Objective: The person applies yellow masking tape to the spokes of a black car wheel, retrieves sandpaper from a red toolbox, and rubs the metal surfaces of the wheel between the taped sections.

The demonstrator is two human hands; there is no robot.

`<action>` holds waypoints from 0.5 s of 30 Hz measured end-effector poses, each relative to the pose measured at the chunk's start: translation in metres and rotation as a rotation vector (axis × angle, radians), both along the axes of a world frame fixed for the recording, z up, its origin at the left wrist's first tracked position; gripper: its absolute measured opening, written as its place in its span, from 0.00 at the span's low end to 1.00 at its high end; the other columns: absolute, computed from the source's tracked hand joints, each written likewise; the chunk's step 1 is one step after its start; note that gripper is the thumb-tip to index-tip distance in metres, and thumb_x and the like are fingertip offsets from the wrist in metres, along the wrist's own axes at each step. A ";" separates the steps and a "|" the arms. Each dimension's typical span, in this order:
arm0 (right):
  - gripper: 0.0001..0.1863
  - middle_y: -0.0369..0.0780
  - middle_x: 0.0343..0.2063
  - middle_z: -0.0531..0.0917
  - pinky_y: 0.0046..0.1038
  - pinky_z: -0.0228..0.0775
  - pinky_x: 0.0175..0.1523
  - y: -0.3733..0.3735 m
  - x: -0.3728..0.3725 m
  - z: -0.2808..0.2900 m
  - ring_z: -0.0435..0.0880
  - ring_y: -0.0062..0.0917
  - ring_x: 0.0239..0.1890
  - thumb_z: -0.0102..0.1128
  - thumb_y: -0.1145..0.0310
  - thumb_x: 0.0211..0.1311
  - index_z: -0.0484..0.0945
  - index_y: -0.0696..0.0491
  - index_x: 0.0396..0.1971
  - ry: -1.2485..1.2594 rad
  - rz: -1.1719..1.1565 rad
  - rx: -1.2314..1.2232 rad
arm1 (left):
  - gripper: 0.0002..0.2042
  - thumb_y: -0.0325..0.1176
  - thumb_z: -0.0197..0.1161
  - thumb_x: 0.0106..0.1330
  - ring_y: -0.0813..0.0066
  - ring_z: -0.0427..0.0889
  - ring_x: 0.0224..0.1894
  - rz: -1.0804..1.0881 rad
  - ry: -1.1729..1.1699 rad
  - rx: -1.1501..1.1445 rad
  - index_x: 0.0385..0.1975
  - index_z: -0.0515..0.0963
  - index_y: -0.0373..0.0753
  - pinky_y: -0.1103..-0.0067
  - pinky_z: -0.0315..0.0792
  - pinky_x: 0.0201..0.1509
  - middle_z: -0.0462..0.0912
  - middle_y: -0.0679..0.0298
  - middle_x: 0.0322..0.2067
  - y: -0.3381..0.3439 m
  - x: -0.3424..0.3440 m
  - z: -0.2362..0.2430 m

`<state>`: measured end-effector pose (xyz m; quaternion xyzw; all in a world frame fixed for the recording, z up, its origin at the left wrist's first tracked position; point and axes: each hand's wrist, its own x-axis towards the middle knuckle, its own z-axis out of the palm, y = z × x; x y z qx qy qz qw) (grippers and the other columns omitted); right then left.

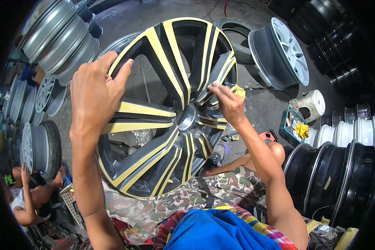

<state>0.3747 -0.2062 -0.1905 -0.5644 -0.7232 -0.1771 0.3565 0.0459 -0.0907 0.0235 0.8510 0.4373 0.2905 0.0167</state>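
The left hand (94, 89) clasps the likely heavy, stiff alloy wheel (187, 117) by its grippable left rim (129, 49), the right hand (230, 104) half-curled at a spoke (221, 70), contents unclear

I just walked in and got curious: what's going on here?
Someone is handling a black and yellow wheel rim, tilted against their camouflage trousers. Their left hand grips its upper left edge; their right hand is at a spoke. Far left, another person's hand is by a wheel.
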 end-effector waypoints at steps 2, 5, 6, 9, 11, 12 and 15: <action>0.27 0.42 0.52 0.90 0.31 0.88 0.41 -0.003 -0.009 -0.002 0.94 0.33 0.43 0.63 0.86 0.58 0.86 0.51 0.57 0.052 0.005 -0.002 | 0.18 0.42 0.70 0.72 0.48 0.73 0.20 -0.009 0.015 0.023 0.31 0.79 0.31 0.64 0.68 0.30 0.75 0.47 0.19 0.002 -0.002 -0.002; 0.29 0.42 0.54 0.89 0.32 0.89 0.42 -0.015 -0.023 -0.019 0.94 0.32 0.44 0.63 0.84 0.58 0.86 0.48 0.61 0.018 0.122 -0.043 | 0.17 0.43 0.68 0.71 0.42 0.81 0.24 0.020 0.053 0.019 0.29 0.81 0.32 0.60 0.72 0.31 0.79 0.45 0.20 -0.001 -0.003 0.005; 0.28 0.42 0.54 0.90 0.32 0.88 0.41 -0.013 -0.018 -0.015 0.94 0.33 0.43 0.63 0.83 0.58 0.86 0.49 0.59 0.004 0.075 -0.061 | 0.18 0.43 0.68 0.71 0.42 0.80 0.24 0.034 0.056 0.004 0.28 0.80 0.32 0.60 0.71 0.31 0.78 0.44 0.20 -0.002 -0.003 0.006; 0.25 0.41 0.53 0.90 0.31 0.88 0.39 0.004 0.003 -0.006 0.94 0.31 0.39 0.64 0.82 0.59 0.86 0.51 0.57 0.025 -0.018 0.034 | 0.18 0.43 0.68 0.71 0.41 0.80 0.24 0.007 0.034 0.023 0.28 0.80 0.32 0.60 0.71 0.31 0.78 0.44 0.20 0.002 0.002 0.003; 0.25 0.40 0.52 0.90 0.30 0.88 0.39 -0.010 -0.012 -0.010 0.94 0.30 0.38 0.64 0.83 0.60 0.86 0.51 0.58 0.032 0.017 -0.068 | 0.18 0.43 0.68 0.71 0.41 0.80 0.24 0.000 0.021 0.018 0.28 0.80 0.32 0.60 0.71 0.31 0.78 0.44 0.20 0.001 -0.002 -0.001; 0.25 0.40 0.52 0.90 0.30 0.89 0.40 -0.015 -0.025 -0.012 0.94 0.29 0.37 0.63 0.84 0.59 0.86 0.51 0.57 -0.002 0.069 -0.060 | 0.18 0.43 0.68 0.71 0.42 0.80 0.24 -0.009 0.017 0.014 0.28 0.79 0.32 0.60 0.71 0.31 0.78 0.44 0.20 0.002 -0.003 -0.001; 0.24 0.42 0.51 0.90 0.30 0.88 0.38 -0.008 -0.005 -0.002 0.94 0.29 0.38 0.65 0.82 0.59 0.87 0.51 0.56 -0.027 -0.021 -0.109 | 0.18 0.43 0.68 0.71 0.42 0.81 0.24 -0.017 0.023 0.046 0.28 0.79 0.32 0.61 0.71 0.31 0.78 0.44 0.20 0.003 -0.002 -0.001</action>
